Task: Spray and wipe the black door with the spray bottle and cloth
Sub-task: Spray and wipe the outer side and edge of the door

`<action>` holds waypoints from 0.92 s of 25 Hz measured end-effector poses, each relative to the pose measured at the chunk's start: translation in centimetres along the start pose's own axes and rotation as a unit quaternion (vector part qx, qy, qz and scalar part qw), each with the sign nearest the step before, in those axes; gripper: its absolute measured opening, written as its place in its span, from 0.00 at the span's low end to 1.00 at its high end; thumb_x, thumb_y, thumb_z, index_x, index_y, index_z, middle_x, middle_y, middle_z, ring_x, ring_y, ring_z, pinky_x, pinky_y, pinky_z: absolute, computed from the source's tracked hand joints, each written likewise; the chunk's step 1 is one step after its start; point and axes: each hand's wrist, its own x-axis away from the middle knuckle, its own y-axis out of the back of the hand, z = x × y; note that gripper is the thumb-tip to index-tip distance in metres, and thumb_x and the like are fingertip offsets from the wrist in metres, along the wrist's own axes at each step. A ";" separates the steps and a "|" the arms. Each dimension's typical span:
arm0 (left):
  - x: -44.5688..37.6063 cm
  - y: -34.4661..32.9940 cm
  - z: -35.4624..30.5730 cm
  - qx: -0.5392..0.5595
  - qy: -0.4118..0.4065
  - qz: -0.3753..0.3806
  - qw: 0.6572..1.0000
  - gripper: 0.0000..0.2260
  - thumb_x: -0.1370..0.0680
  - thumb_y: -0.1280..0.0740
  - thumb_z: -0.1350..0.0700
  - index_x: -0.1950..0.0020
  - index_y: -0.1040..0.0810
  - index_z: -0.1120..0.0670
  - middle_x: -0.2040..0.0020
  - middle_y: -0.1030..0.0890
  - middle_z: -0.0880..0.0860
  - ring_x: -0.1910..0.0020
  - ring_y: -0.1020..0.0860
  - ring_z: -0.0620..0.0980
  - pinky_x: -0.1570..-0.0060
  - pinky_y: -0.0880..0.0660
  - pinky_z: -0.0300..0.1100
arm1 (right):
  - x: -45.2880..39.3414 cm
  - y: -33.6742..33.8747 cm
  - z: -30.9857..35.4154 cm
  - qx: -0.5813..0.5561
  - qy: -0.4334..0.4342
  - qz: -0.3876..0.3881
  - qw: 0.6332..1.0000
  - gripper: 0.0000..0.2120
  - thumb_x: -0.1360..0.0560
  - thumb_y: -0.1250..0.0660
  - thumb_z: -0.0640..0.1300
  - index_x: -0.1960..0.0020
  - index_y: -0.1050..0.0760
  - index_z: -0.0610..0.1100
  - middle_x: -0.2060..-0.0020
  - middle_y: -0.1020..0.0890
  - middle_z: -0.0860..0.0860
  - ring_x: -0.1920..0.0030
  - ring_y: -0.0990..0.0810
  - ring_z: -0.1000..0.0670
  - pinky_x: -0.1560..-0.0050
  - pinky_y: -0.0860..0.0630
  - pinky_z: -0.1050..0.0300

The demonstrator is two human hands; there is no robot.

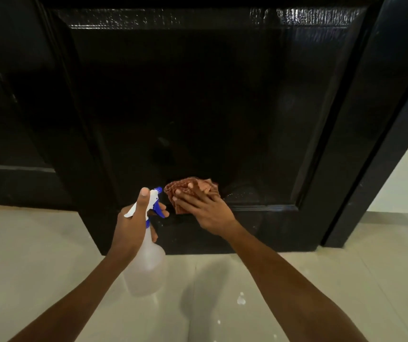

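wiping low on the black door (pixel 198 107)

the right hand (pixel 206 209) presses the brown cloth (pixel 190 191) flat with spread fingers on the bottom panel; the left hand (pixel 133 225) grips the spray bottle (pixel 148 262) just left, nozzle towards the door, probably ready to spray again.

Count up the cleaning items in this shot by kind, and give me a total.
Spray bottles: 1, the translucent spray bottle with a blue and white trigger head, gripped by the left hand.
Cloths: 1, the reddish-brown cloth, pressed on the black door by the right hand.
Total: 2
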 end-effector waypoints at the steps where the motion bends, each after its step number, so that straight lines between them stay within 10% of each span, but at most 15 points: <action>1: 0.1 -0.2 0.3 -0.001 0.013 0.001 1.000 0.26 0.22 0.50 0.37 0.58 0.20 0.53 0.58 0.17 0.54 0.68 0.24 0.50 0.66 0.27 0.41 | 1.1 -0.8 -0.1 0.002 0.005 0.011 1.000 0.42 0.20 0.36 0.45 0.16 0.60 0.54 0.17 0.61 0.53 0.18 0.66 0.44 0.21 0.58 0.39; 4: 0.1 -0.7 1.7 -0.002 0.023 0.027 0.999 0.29 0.25 0.50 0.35 0.56 0.19 0.55 0.53 0.16 0.56 0.70 0.24 0.53 0.68 0.25 0.44 | 6.4 -2.6 -2.8 -0.066 -0.202 -0.042 0.976 0.38 0.17 0.42 0.51 0.17 0.65 0.56 0.18 0.65 0.54 0.18 0.65 0.42 0.21 0.60 0.36; 7: 0.3 -1.2 2.2 -0.007 0.013 0.038 0.999 0.30 0.25 0.51 0.35 0.53 0.19 0.56 0.54 0.16 0.56 0.72 0.24 0.53 0.72 0.25 0.42 | 10.0 -2.4 -5.5 -0.234 -0.565 -0.154 0.776 0.32 0.15 0.59 0.61 0.18 0.68 0.51 0.18 0.65 0.46 0.19 0.64 0.39 0.21 0.63 0.34; 9: 0.1 -1.3 2.1 -0.012 0.006 0.041 0.999 0.30 0.25 0.51 0.35 0.51 0.19 0.57 0.54 0.16 0.57 0.72 0.24 0.53 0.73 0.25 0.41 | 8.2 -0.9 -5.7 -0.314 -0.660 -0.237 0.640 0.34 0.16 0.60 0.59 0.18 0.61 0.42 0.18 0.58 0.40 0.18 0.58 0.37 0.21 0.59 0.34; 11: -0.2 -1.0 2.1 -0.013 0.009 0.035 0.999 0.32 0.25 0.50 0.35 0.50 0.19 0.59 0.53 0.16 0.57 0.71 0.24 0.54 0.72 0.25 0.42 | 4.7 0.8 -4.1 -0.343 -0.675 -0.258 0.600 0.33 0.16 0.57 0.56 0.18 0.57 0.38 0.18 0.54 0.37 0.19 0.56 0.35 0.20 0.65 0.42; 13: -0.2 -0.1 2.6 -0.021 0.008 0.026 0.999 0.32 0.26 0.50 0.34 0.51 0.19 0.60 0.56 0.16 0.58 0.71 0.26 0.55 0.69 0.25 0.43 | 1.9 0.6 -0.6 -0.312 -0.654 -0.221 0.653 0.31 0.14 0.56 0.54 0.18 0.56 0.36 0.19 0.52 0.35 0.19 0.55 0.32 0.22 0.71 0.50; 17: -0.2 1.6 4.1 -0.045 0.027 0.007 0.999 0.31 0.26 0.50 0.33 0.53 0.18 0.57 0.67 0.21 0.61 0.70 0.26 0.57 0.65 0.25 0.45 | -0.5 -3.7 8.9 -0.202 -0.278 -0.010 0.939 0.32 0.14 0.45 0.53 0.16 0.58 0.50 0.18 0.58 0.46 0.19 0.57 0.33 0.22 0.55 0.29; 20: -0.6 1.9 5.0 -0.050 0.050 -0.006 0.997 0.36 0.29 0.49 0.29 0.47 0.19 0.58 0.62 0.19 0.60 0.67 0.24 0.57 0.60 0.23 0.50 | 0.0 -4.9 8.4 -0.156 -0.076 0.059 0.983 0.36 0.16 0.41 0.49 0.16 0.58 0.53 0.17 0.56 0.53 0.18 0.63 0.45 0.20 0.50 0.37; 23: 0.0 1.2 5.4 -0.041 0.056 0.005 0.998 0.27 0.25 0.50 0.36 0.57 0.20 0.54 0.62 0.19 0.57 0.71 0.26 0.56 0.66 0.26 0.44 | 4.4 -6.9 5.9 -0.127 -0.228 -0.007 0.965 0.33 0.16 0.43 0.54 0.16 0.55 0.53 0.17 0.46 0.52 0.19 0.67 0.46 0.20 0.49 0.37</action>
